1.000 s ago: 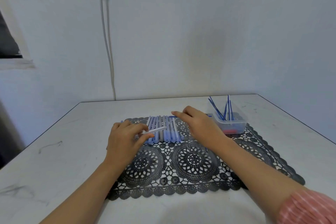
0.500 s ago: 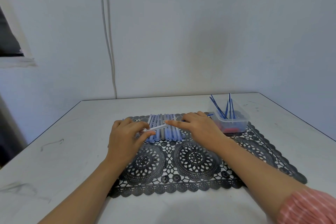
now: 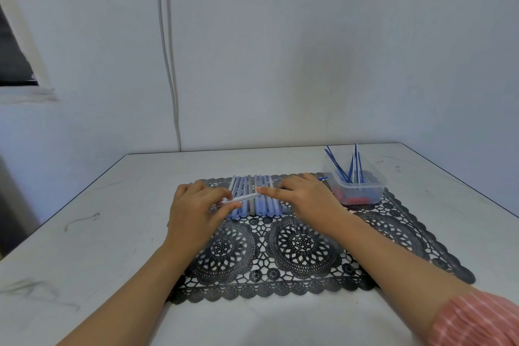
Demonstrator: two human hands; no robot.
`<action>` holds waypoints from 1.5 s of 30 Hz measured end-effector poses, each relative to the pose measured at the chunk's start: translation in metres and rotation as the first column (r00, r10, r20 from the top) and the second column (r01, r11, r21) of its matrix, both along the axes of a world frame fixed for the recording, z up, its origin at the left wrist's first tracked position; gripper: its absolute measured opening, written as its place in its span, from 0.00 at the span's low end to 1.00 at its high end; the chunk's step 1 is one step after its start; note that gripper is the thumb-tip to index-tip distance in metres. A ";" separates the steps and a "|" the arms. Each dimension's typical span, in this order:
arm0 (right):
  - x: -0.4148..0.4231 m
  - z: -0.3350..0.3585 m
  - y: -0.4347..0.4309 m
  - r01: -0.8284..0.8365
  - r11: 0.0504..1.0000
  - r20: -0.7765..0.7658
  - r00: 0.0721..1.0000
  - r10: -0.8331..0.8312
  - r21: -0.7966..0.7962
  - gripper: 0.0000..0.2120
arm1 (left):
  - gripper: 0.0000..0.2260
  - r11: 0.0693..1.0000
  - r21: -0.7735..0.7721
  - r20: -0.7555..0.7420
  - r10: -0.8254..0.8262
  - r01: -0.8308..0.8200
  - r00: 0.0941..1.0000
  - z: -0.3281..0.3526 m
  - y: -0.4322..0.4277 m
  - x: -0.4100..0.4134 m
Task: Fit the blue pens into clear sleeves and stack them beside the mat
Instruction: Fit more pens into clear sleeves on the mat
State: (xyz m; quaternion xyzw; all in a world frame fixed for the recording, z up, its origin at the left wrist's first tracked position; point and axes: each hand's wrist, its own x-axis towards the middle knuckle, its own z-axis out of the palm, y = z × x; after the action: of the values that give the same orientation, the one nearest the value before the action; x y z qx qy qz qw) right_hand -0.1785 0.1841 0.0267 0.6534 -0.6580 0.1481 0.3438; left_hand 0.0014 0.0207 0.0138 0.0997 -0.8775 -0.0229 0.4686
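My left hand (image 3: 196, 209) pinches a clear sleeve (image 3: 243, 198) that lies slanted above the black lace mat (image 3: 309, 250). My right hand (image 3: 306, 199) pinches a thin blue pen (image 3: 323, 178); only the pen's tail shows past my knuckles. My right fingertips meet the right end of the sleeve. Behind both hands, several sleeved blue pens (image 3: 262, 205) lie side by side in a row on the mat's far part. How far the pen sits inside the sleeve is hidden.
A clear plastic tub (image 3: 376, 187) stands on the mat's far right corner with several loose blue pens (image 3: 341, 170) sticking up and red bits at its bottom. The grey table (image 3: 98, 233) meets a white wall behind; a cable runs down it.
My right hand has moved left and nearer, bringing its fingertips to the end of the sleeve. My left hand has held the sleeve almost still.
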 end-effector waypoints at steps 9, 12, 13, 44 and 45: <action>0.003 -0.001 -0.001 -0.032 0.999 0.046 0.998 0.033 -0.019 0.33 | 0.15 0.999 -0.036 0.002 -0.022 0.022 1.000 0.001 0.001 0.000; 0.007 -0.002 0.000 -0.002 0.999 0.121 0.993 0.006 -0.036 0.29 | 0.15 0.999 -0.037 -0.006 -0.030 0.029 1.000 0.002 0.002 0.000; 0.008 -0.001 0.000 0.017 0.998 0.141 0.990 -0.009 -0.054 0.26 | 0.15 0.999 -0.034 -0.011 -0.033 0.033 0.999 0.002 0.002 0.000; 0.024 0.001 0.001 -0.085 0.996 0.274 0.957 0.092 -0.037 0.11 | 0.15 0.994 -0.092 -0.029 -0.069 0.066 0.997 0.003 0.005 0.001; 0.025 0.001 0.001 -0.092 0.996 0.282 0.955 0.090 -0.008 0.14 | 0.15 0.994 -0.092 -0.030 -0.064 0.061 0.997 0.003 0.005 0.001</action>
State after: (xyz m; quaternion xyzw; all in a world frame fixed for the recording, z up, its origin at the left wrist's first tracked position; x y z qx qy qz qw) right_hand -0.1538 0.1849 0.0276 0.6560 -0.6698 0.2538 0.2378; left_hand 0.0026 0.0257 0.0171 0.0502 -0.8725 0.0009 0.4860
